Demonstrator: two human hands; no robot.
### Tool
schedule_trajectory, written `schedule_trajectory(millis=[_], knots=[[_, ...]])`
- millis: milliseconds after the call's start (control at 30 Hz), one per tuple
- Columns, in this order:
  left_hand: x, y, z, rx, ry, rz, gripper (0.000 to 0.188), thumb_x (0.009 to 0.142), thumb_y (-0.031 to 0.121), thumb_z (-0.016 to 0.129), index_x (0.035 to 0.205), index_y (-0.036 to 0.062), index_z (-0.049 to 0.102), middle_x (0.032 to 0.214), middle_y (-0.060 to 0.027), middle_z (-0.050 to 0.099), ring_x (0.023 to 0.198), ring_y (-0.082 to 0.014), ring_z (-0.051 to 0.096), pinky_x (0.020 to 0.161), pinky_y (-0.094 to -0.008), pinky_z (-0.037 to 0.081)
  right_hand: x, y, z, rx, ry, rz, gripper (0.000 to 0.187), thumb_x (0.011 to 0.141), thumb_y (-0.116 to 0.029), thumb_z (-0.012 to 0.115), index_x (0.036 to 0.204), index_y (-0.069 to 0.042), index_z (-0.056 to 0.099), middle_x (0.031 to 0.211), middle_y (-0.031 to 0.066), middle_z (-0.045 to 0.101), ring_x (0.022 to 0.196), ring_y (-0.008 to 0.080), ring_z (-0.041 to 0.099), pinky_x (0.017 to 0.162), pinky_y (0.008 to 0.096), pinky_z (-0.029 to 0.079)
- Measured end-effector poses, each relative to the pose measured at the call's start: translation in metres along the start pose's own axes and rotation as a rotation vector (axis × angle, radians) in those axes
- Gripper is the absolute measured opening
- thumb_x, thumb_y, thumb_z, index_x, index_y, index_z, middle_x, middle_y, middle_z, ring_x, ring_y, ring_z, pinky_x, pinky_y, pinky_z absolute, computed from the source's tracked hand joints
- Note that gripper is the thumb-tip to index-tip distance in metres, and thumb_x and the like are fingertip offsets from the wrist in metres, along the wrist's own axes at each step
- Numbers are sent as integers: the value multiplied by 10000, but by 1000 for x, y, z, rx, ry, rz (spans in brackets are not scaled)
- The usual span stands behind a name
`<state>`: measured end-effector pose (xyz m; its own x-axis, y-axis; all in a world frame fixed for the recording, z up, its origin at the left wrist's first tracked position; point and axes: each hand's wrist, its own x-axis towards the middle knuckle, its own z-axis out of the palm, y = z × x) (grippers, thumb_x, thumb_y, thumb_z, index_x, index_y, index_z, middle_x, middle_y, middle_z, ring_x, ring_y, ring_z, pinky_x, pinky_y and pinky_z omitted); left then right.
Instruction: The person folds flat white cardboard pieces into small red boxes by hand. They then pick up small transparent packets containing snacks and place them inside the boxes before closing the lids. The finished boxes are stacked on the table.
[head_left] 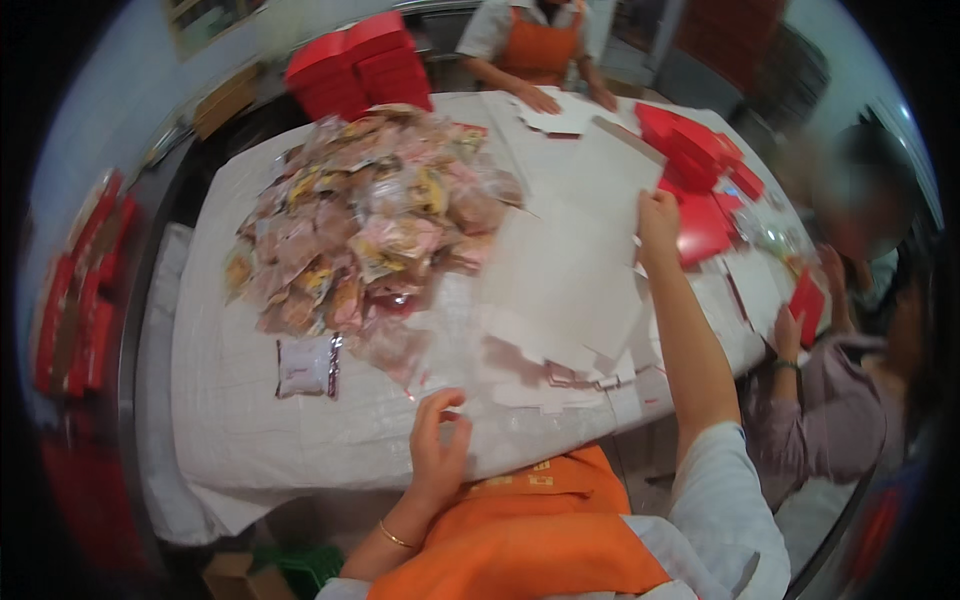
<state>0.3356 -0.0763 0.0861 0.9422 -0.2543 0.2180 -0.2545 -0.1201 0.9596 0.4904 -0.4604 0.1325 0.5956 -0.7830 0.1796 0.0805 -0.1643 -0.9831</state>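
Note:
My right hand (657, 225) is closed on the right edge of a large white cardboard sheet (570, 250) with cut, notched edges, like a flattened box. The sheet is tilted up off the table, its near edge blurred. Under its near end lie more flat white cardboard pieces (545, 395) with notched edges. Near the table's front edge, my left hand (438, 445) hovers with bent fingers and a gap between thumb and forefinger. It holds nothing that I can see. Beyond it, a single white and purple sachet (307, 367) lies beside a big heap of clear-wrapped packets (375, 215).
A white sheet covers the table (230, 430). Red boxes (357, 68) are stacked behind the heap; red folded card pieces (695, 150) lie far right. Across the table a person's hand (540, 98) rests on white card. At right, another person's hand (788, 330) holds a red piece.

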Motion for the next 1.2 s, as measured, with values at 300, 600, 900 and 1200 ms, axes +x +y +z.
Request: schedule_trajectory(millis=[300,600,900,1200], knots=[[-13,-33,3,-98,7,-157,563,892,147,531,1407,12,348,1382,-131,428,1173,-239,488,949,-338,414,-28,53,13,-174,-89,210,252,836,-190,645,996,-9,575,822,79,613,649,166,553,511,335,447],[1,-40,10,-200,-12,-163,603,921,147,490,1462,16,257,1372,-150,419,1096,-215,487,898,-318,435,-10,80,0,-549,-122,-155,417,838,-185,658,1191,-12,519,1135,171,584,1034,288,559,876,379,456],[-9,-47,9,-147,62,-184,476,918,78,438,1375,-31,364,1294,-153,474,1000,-188,536,791,-297,474,88,65,-135,-1318,442,-134,960,755,-578,672,1485,-127,242,1452,277,327,1350,436,320,1089,528,271],[-9,-47,11,-53,60,-241,392,931,82,428,1302,-44,438,1176,-118,531,956,-167,542,771,-265,461,141,125,-184,-172,310,419,536,802,-419,707,1101,12,600,890,94,625,668,184,573,506,331,465]])
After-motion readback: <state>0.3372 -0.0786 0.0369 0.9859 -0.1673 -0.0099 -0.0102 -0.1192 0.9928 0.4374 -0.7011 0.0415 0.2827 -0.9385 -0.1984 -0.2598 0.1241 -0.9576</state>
